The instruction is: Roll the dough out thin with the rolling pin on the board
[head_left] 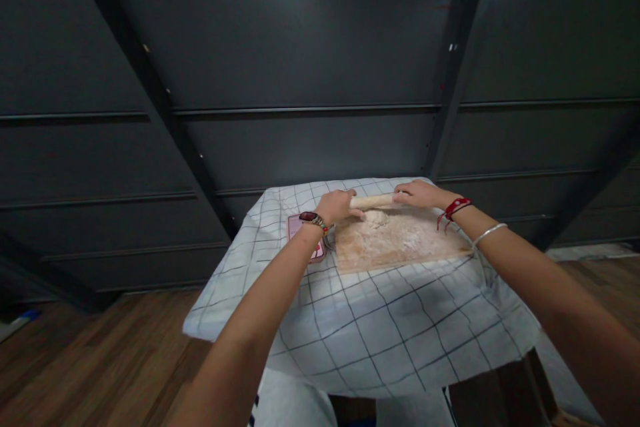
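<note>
The rolling pin (373,201) lies crosswise over the far part of the board (400,250), held at both ends. The left hand (336,207) is positioned at its left end; the grip is closed around the pin. The right hand (419,193) is positioned at its right end; this grip is also closed on the pin, with the fingers curved over the top. The pale dough (376,219) sits on the board, immediately on the near side of the pin and between the two hands; contact between pin and dough cannot be determined. White powder coats the board surface. The board rests on a table covered with a white checked cloth (390,307). A flat pink item (319,253) lies on the cloth to the left of the board, partly hidden by the left wrist. The left wrist carries a watch (309,216); the right arm carries a red bracelet (457,205) and a silver bangle (490,233). A dark panelled wall (320,40) stands beyond the table.
</note>
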A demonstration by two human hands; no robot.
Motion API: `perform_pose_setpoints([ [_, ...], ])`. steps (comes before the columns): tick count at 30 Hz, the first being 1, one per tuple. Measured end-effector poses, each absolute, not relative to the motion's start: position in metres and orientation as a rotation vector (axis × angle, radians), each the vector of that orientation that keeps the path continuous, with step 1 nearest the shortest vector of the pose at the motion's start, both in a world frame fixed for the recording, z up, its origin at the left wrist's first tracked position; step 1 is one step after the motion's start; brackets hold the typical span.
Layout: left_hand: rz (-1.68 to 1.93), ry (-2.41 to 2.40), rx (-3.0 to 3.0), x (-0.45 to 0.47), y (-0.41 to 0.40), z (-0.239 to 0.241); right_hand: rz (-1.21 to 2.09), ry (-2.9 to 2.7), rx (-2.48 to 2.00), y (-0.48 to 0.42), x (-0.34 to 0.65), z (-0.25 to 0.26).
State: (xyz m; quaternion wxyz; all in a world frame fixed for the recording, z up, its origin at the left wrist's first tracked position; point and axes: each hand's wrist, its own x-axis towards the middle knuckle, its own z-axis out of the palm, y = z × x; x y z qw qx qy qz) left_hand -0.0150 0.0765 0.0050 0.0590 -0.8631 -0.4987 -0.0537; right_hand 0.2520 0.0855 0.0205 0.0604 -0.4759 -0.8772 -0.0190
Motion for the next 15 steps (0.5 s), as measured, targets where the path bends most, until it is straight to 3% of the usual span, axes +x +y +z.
perform_pose_setpoints([
  [8, -0.208, -1.777, -2.483, 0.009, 0.068, -0.006, 0.109, -2.577, -1.680, 0.098, 0.252, -0.019],
  [15, -0.186, -1.828, -2.401, 0.012, 0.053, -0.020, -0.574, -2.677, -1.515, 0.084, 0.256, -0.041],
])
